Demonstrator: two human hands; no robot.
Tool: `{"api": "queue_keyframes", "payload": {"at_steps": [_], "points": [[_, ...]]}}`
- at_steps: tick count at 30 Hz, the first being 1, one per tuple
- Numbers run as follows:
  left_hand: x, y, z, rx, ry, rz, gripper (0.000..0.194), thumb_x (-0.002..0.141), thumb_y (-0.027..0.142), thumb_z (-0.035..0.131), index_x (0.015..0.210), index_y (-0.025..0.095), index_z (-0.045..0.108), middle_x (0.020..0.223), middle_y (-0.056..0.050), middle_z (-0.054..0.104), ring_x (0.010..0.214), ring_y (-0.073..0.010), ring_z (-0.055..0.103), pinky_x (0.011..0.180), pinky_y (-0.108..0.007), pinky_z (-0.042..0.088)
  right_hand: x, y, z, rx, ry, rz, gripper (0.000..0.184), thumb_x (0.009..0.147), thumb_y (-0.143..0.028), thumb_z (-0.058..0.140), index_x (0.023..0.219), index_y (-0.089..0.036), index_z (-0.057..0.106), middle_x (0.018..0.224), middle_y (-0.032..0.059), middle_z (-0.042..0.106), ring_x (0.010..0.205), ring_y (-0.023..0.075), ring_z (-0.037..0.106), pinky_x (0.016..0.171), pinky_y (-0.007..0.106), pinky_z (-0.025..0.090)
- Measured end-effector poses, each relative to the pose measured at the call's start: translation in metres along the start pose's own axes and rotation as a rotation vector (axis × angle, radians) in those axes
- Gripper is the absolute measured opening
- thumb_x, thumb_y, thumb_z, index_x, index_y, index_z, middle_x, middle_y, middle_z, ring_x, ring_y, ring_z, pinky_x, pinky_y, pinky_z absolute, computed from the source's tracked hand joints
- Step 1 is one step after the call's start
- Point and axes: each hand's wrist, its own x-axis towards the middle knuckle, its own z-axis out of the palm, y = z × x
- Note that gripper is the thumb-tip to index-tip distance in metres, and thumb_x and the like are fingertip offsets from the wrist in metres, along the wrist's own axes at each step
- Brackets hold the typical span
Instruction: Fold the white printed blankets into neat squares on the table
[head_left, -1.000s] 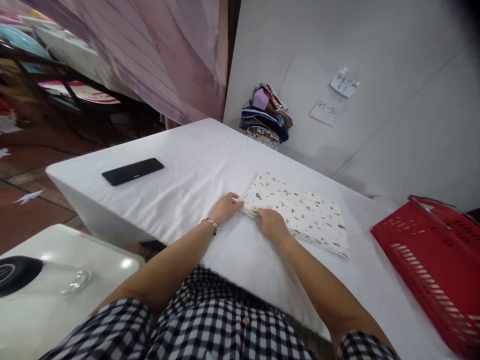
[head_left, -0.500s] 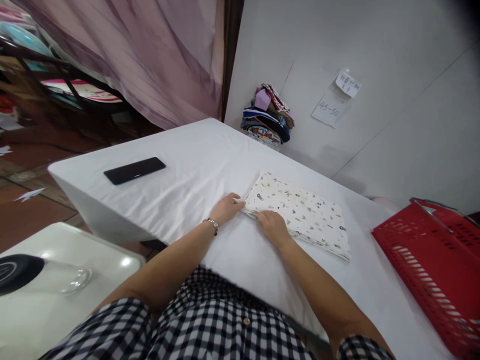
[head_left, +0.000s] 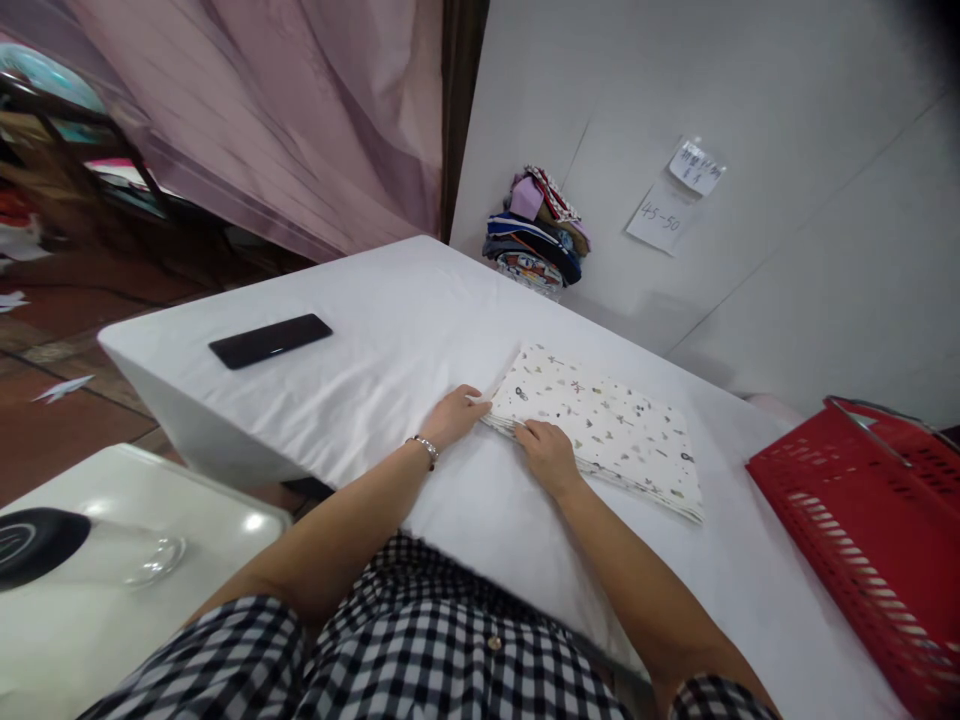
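Note:
A folded white cloth (head_left: 611,425) with a small scattered print lies flat on the white-covered table (head_left: 375,320). Its layered edge faces me. My left hand (head_left: 454,415), with a bracelet at the wrist, pinches the cloth's near left corner between thumb and fingers. Just to the right, my right hand (head_left: 546,452) is closed on the near edge, fingertips on top of the layers; its thumb is mostly hidden.
A black phone (head_left: 271,340) lies on the table's left part. Folded garments (head_left: 534,235) are piled at the back by the wall. A red basket (head_left: 840,500) stands at the right. A white side table (head_left: 217,580) is at lower left, with a pink curtain (head_left: 337,120) behind.
Both hands stay at the same places on the cloth's edge. The view has shifted very slightly; nothing else has visibly moved.

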Motion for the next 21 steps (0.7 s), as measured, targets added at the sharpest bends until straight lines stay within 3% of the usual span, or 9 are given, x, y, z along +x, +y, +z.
{"api": "queue_keyframes", "payload": {"at_steps": [4, 9, 17, 21], "points": [[0.001, -0.001, 0.001, 0.024, 0.015, 0.009, 0.038, 0.076, 0.048, 0.058, 0.106, 0.024, 0.055, 0.089, 0.0, 0.067, 0.068, -0.0133, 0.062, 0.061, -0.023, 0.044, -0.003, 0.0, 0.004, -0.011, 0.067, -0.037, 0.018, 0.087, -0.012, 0.048, 0.084, -0.02, 0.064, 0.088, 0.0043, 0.063, 0.077, 0.0145, 0.051, 0.07, 0.026, 0.033], [0.0, -0.001, 0.001, 0.04, 0.02, 0.012, 0.036, 0.077, 0.047, 0.058, 0.105, 0.024, 0.056, 0.088, 0.0, 0.067, 0.069, -0.0134, 0.062, 0.061, -0.023, 0.044, -0.004, -0.002, 0.002, -0.034, 0.038, -0.058, 0.02, 0.087, -0.012, 0.047, 0.077, -0.019, 0.062, 0.085, 0.004, 0.061, 0.075, 0.0145, 0.048, 0.069, 0.026, 0.032], [-0.002, 0.003, -0.002, 0.044, 0.007, 0.025, 0.038, 0.077, 0.047, 0.057, 0.106, 0.023, 0.056, 0.088, -0.001, 0.067, 0.07, -0.0141, 0.062, 0.061, -0.024, 0.043, -0.002, -0.008, -0.002, 0.006, -0.037, 0.001, 0.017, 0.087, -0.016, 0.047, 0.091, -0.018, 0.064, 0.088, 0.0069, 0.059, 0.082, 0.0176, 0.046, 0.071, 0.029, 0.032], [-0.001, 0.002, -0.001, 0.057, 0.014, 0.024, 0.037, 0.077, 0.048, 0.057, 0.105, 0.023, 0.056, 0.088, -0.001, 0.067, 0.068, -0.0134, 0.062, 0.061, -0.024, 0.043, -0.001, -0.013, -0.004, 0.031, -0.076, 0.033, 0.019, 0.089, -0.027, 0.047, 0.095, -0.017, 0.063, 0.092, 0.0087, 0.058, 0.085, 0.019, 0.047, 0.072, 0.031, 0.032]]}}
